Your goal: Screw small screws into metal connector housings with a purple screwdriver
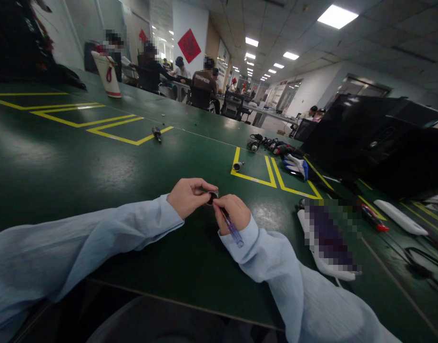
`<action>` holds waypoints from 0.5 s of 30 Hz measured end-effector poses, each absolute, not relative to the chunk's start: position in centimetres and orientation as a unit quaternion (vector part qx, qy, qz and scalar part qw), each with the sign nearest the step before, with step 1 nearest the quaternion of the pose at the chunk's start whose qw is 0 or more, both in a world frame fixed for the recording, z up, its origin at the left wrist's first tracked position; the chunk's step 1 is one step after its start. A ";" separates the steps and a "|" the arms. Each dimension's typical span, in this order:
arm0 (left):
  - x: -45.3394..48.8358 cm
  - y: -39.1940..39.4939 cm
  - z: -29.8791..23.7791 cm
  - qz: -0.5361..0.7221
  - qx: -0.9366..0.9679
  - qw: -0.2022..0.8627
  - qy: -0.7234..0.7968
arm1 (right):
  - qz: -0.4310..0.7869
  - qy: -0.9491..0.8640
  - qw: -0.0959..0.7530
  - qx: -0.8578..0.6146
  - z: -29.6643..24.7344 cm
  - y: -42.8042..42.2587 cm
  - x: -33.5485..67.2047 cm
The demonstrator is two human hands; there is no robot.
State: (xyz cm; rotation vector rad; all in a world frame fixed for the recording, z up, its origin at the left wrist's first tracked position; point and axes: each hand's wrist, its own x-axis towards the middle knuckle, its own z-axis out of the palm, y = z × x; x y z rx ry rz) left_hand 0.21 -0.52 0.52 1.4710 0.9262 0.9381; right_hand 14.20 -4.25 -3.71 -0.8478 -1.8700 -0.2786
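Note:
Above the near part of the green table (pixel 190 267), both of my hands come together at a small round dark metal part with a ring-like rim (pixel 213 195). Fingers and thumb of my left hand (pixel 188 197) pinch it from the left. My right hand (pixel 236 212) is closed around a small screwdriver with a see-through purple handle (pixel 235 235), its handle end sticking out toward me. The right fingertips touch or nearly touch the round part; the screwdriver's tip is hidden. Beyond my hands, a small metal cylindrical connector (pixel 238 166) lies inside a yellow-taped outline.
Another connector (pixel 157 134) lies at left centre, with a paper cup (pixel 107 75) farther back. To the right are connectors with cables (pixel 256 143), white-and-blue gloves (pixel 296 166), a blurred-out white-edged device (pixel 329 243), a red-handled tool (pixel 374 218) and a large black case (pixel 369 138).

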 end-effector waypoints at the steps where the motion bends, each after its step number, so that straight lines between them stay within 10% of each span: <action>1: 0.2 -0.5 0.4 0.396 0.625 0.547 0.390 | -0.121 -0.776 0.509 -0.352 -3.7 -4.2 14.2; 15: -8.8 13.3 -0.4 0.519 0.623 0.162 0.563 | -0.079 -0.819 0.458 -0.335 -2.7 -5.2 14.5</action>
